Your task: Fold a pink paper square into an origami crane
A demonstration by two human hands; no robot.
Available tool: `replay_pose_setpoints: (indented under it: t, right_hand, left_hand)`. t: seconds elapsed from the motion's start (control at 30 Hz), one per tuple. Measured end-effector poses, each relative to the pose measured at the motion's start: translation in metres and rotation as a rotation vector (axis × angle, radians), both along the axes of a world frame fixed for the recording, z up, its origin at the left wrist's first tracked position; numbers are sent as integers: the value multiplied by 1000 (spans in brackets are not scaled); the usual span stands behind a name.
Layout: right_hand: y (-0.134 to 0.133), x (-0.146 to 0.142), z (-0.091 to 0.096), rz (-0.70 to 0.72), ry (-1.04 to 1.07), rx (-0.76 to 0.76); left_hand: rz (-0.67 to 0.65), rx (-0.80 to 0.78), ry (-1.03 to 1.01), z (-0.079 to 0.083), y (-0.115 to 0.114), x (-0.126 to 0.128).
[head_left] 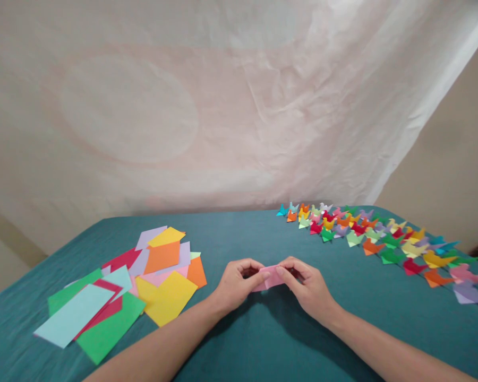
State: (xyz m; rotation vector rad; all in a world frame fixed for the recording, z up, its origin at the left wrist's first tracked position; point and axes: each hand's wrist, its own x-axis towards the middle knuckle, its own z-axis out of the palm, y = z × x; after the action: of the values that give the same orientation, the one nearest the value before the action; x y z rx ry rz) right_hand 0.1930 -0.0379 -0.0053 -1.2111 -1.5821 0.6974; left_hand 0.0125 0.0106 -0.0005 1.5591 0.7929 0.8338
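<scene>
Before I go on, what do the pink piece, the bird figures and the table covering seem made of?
Pink piece: apparently matte paper, thin and creased.
Bird figures: likely matte paper too, with sharp folded edges.
Table covering: probably dull cloth; faint wrinkles show.

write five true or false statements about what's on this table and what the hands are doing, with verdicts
1. The left hand and right hand hold the same piece of pink paper. True.
2. Loose coloured sheets lie to the left of the hands. True.
3. Folded paper birds stand on the left side. False: they are on the right.
4. The sheets and the birds rest on a teal surface. True.
5. The sheets are all white. False: yellow, green and orange ones show, among others.
</scene>
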Motion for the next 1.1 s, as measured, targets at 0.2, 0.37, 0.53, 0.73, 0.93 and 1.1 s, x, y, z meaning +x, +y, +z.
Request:
replay_pose_setpoints:
  t: [0.2, 0.37, 0.53, 0.73, 0.93, 1.1]
  right_hand:
    - [-1, -1, 1, 13, -17, 33]
    - [-2, -1, 3, 15, -18, 64]
    - [-2, -2, 3, 17, -22, 85]
    - [-2, -1, 1, 22, -19, 76]
    - [-1, 0, 0, 41, 23, -10]
    - [1, -1, 2, 54, 78, -65]
  left_hand:
    - [10, 34, 7, -2, 0, -1]
    - [13, 30, -3, 0, -2, -2]
    - [12, 32, -17, 0, -2, -1]
    - [-19, 64, -26, 3, -2, -2]
    - [-54, 68, -41, 4, -2, -4]
    - [-48, 56, -54, 3, -3, -2]
